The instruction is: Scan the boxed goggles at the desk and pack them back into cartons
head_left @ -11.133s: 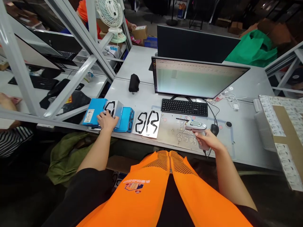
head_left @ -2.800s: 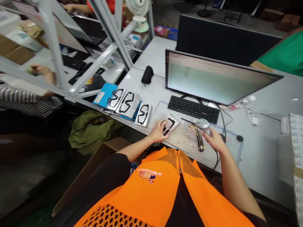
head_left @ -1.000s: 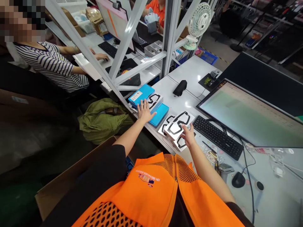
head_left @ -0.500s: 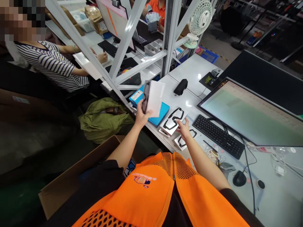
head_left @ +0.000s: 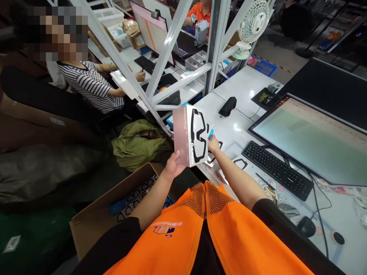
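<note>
Left hand [head_left: 174,166] and right hand [head_left: 213,145] are apart, one on either side of a white box [head_left: 197,135]. The left one is clamped on the box near its bottom, thumb on the pinkish side, holding it upright and slightly tilted above the near edge of the counter [head_left: 242,133]. A black goggle-shaped outline fills the box's front. The right hand reaches past the box's right edge, its fingers partly hidden, beside a bit of something blue [head_left: 211,133]; whether it grips anything, I cannot tell.

Near the right forearm, another white box [head_left: 241,163] with a black outline lies on the counter, just beside the keyboard [head_left: 276,170]. Beyond that stands a lit monitor [head_left: 312,139]. A black pouch [head_left: 228,107] lies farther back, and a mouse [head_left: 306,226] sits to the right. Below the counter, an open carton [head_left: 94,221] holds blue and white packs [head_left: 140,191], next to a green cloth bundle [head_left: 134,143]. Past the metal frame, a co-worker in a striped shirt [head_left: 91,84] sits.
</note>
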A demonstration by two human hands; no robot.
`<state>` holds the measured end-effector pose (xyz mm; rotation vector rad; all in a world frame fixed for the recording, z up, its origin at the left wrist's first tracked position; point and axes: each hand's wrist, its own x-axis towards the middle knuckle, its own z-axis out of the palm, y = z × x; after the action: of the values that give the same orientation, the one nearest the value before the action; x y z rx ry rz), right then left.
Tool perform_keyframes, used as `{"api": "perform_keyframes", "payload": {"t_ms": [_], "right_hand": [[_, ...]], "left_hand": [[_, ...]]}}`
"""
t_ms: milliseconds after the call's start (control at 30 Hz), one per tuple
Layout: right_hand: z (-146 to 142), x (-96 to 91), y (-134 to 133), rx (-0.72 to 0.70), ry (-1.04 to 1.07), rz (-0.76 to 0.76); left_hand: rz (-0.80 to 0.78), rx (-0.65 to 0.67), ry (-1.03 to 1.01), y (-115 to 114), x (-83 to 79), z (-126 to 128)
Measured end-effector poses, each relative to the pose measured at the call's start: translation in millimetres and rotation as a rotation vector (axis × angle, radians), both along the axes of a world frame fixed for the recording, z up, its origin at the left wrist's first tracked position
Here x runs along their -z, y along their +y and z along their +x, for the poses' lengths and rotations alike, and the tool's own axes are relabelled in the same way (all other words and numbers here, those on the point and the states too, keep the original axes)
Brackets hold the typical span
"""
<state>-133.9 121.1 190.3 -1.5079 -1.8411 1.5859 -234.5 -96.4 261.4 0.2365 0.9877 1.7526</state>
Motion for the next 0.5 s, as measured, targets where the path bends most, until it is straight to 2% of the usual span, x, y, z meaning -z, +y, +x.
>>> {"api": "perform_keyframes", "payload": {"t_ms": [100, 167, 233, 300, 367, 433, 500], "right_hand": [[40, -28.8, 0, 0.051, 0.173, -0.031], [86, -60.3, -6, 0.048, 0.457, -0.023], [138, -98.7, -20, 0.013, 0.663, 0.057], [184, -136.6, -40, 0.02, 0.702, 0.175], [218, -164.7, -60, 0.102, 0.639, 0.252], [244, -176.6, -75, 0.235, 0.57, 0.268], [266, -171.0, -86, 0.39, 0.548, 0.247]], "left_hand": [[0.01, 0.066, 0.229, -5, 1.7, 7], [0.05, 0.163, 0.388, -3, 0.5, 11], [0.095, 0.292, 0.495, 5, -1.4, 18], [0.122, 0.432, 0.564, 17, -4.1, 29], [0.132, 0.59, 0.626, 34, -8.7, 43], [0.141, 0.756, 0.673, 53, -15.2, 59], [0.158, 0.897, 0.674, 69, -21.4, 75]]}}
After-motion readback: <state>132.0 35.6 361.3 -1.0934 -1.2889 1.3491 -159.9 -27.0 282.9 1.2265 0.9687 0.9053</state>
